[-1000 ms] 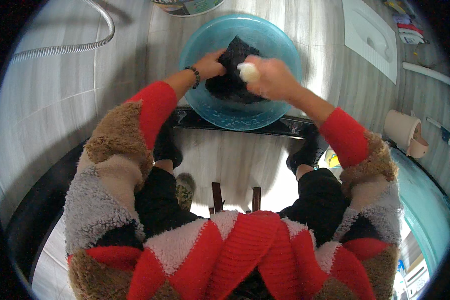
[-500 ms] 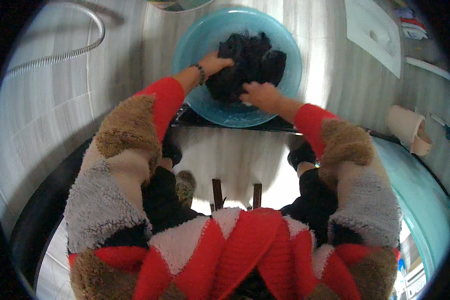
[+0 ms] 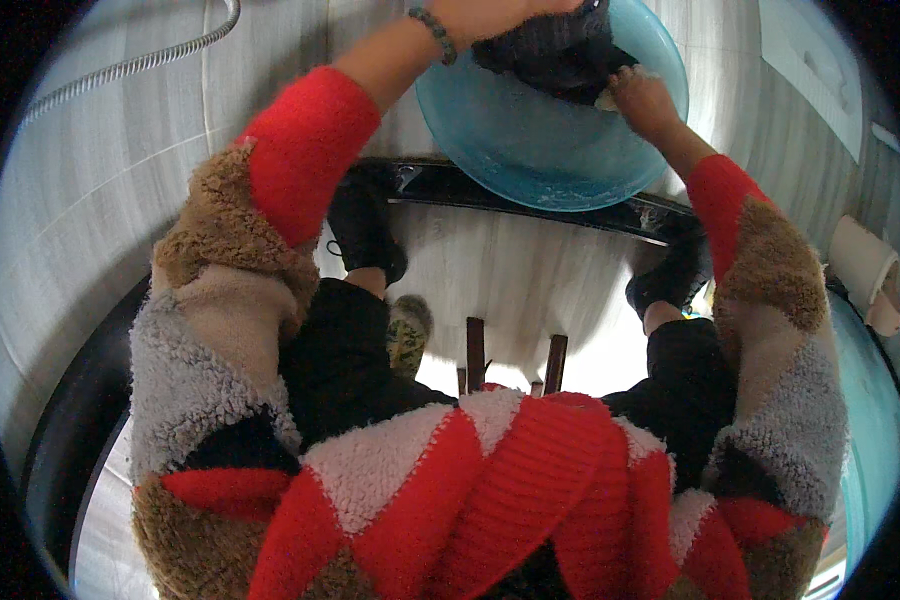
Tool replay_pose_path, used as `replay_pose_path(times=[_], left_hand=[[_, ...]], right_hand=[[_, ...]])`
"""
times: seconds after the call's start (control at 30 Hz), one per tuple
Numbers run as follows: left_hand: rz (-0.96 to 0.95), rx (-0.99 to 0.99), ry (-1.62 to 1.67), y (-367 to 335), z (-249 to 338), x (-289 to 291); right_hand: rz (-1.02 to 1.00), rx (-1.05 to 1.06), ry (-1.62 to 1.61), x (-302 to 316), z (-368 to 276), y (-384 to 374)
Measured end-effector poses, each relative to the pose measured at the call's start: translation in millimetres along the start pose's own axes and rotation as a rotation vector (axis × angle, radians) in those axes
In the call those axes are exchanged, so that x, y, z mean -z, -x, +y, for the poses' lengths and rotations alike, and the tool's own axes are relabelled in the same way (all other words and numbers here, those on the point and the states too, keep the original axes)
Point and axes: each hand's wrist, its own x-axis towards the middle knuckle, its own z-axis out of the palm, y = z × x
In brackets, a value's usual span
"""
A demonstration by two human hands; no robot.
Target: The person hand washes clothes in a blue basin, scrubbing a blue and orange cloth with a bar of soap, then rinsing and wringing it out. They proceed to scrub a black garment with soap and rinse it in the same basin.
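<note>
A dark wet garment (image 3: 560,55), black to charcoal, hangs bunched over the far part of a round blue basin (image 3: 550,165). My left hand (image 3: 495,14), a beaded bracelet (image 3: 434,36) at its wrist, grips the cloth's raised upper part at the picture's top edge; some fingertips are cut off there. My right hand (image 3: 646,100) is closed at the garment's right edge, inside the basin's right side. A small pale piece (image 3: 607,98) shows beside its fingers; whether it is soap or foam, I cannot tell. Whitish suds streak the basin's near wall.
The basin's near side rests by a black ledge (image 3: 530,212) between my feet. A ribbed metal hose (image 3: 130,72) lies at the left. Two brown bars (image 3: 476,350) stand before my lap. A beige slipper (image 3: 863,262) is at the right, near a pale teal surface (image 3: 875,400).
Both hands were low in the basin on the bunched garment. My left hand has lifted part of it up and away; my right hand has moved to its right edge. The view has shifted.
</note>
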Motion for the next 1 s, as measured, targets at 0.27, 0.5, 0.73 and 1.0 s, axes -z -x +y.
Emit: replay_pose_path(times=[0.27,0.5,0.73,1.0], left_hand=[[-0.194,-0.235,-0.795,32,-101,-52],[0.077,0.067,-0.799,23,-121,-51],[-0.045,0.392,-0.674,26,-119,-70],[-0.143,0.657,0.18,42,-145,-59]], right_hand=[[-0.159,0.031,-0.029,-20,-49,16],[-0.369,-0.221,-0.779,8,-6,-13],[0.027,-0.404,-1.848,53,-28,-30],[-0.097,-0.706,-2.033,63,-27,-15]])
